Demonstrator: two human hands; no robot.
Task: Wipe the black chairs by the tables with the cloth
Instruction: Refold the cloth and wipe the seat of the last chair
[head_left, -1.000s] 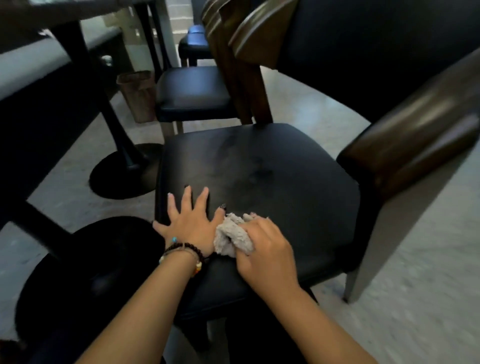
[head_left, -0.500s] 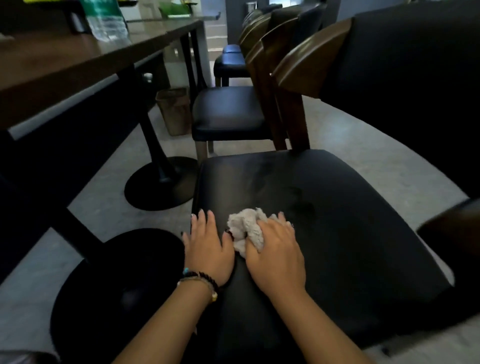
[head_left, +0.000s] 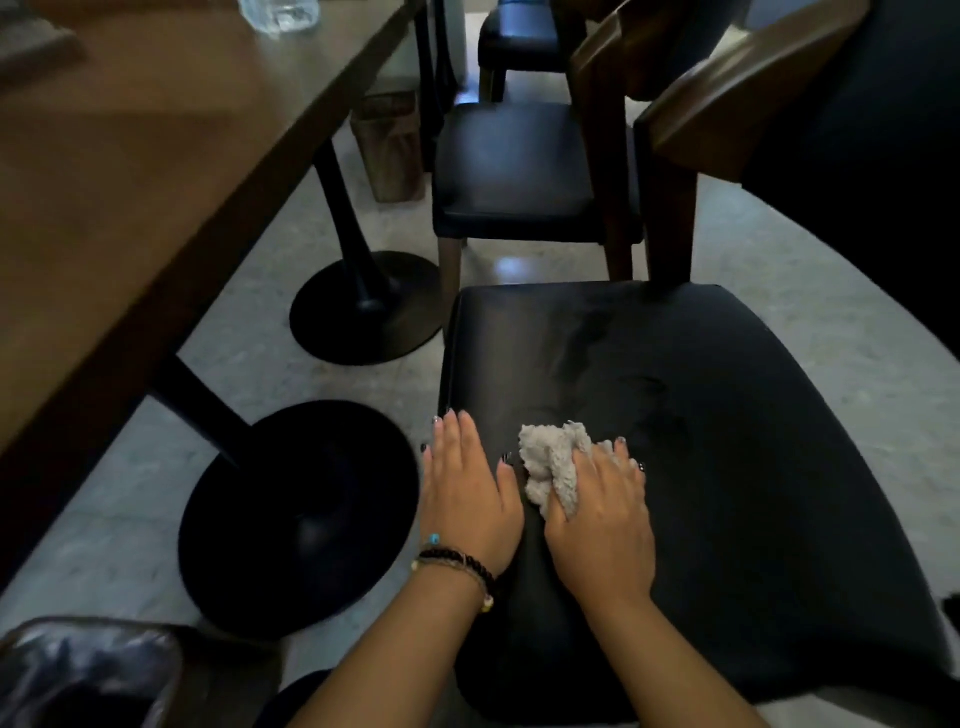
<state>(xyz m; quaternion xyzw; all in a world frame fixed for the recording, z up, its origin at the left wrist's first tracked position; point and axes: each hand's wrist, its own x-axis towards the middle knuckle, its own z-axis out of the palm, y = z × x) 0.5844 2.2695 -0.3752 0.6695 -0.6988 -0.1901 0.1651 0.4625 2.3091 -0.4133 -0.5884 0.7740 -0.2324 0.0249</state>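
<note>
On the near-left part of the black padded chair seat (head_left: 701, 415) sits the crumpled grey terry cloth (head_left: 551, 465), bunched under my right hand (head_left: 602, 525). Fingers curl over the wad, pinning it to the seat; bunching gives a thick pad to bear down on. My left hand (head_left: 470, 499) lies flat beside it, fingers straight and close together, touching the seat near its left edge; I judge it is there to steady the chair. Faint streaks show farther in.

Open seat runs far and right of the cloth. Left edge is just beside my left hand. Dark wooden backrest post (head_left: 670, 228) rises at the far edge. Beyond: a second black chair seat (head_left: 514, 166). Left: brown wooden table (head_left: 130, 171), its black round pedestal bases (head_left: 306, 514) on the pale floor.
</note>
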